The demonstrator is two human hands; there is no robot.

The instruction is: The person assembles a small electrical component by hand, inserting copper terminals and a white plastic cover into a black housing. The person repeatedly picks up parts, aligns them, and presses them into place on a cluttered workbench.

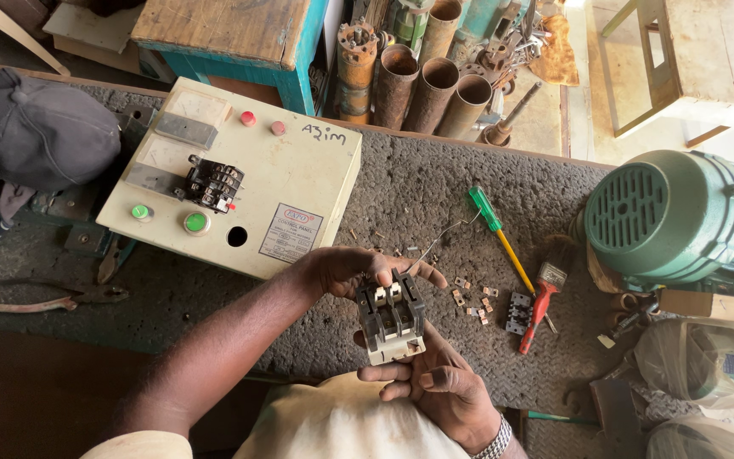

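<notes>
Both my hands hold a black and white electrical contactor (391, 319) above the grey workbench (418, 195). My left hand (358, 270) grips its top end, fingers curled over the terminals. Under its lower end, my right hand (439, 387) cradles the white base with fingers bent around it. A thin wire (439, 238) runs up from the contactor. Small copper contact pieces (473, 302) and a black plastic part (517, 313) lie on the bench just to the right.
A cream control panel box (239, 178) with green and red buttons lies at left. A green-handled screwdriver (499, 234), a red-handled brush (544, 302) and a green motor (681, 221) sit at right. Pliers (53, 297) and a dark cap (31, 127) are far left. Rusty pipes (422, 85) stand behind.
</notes>
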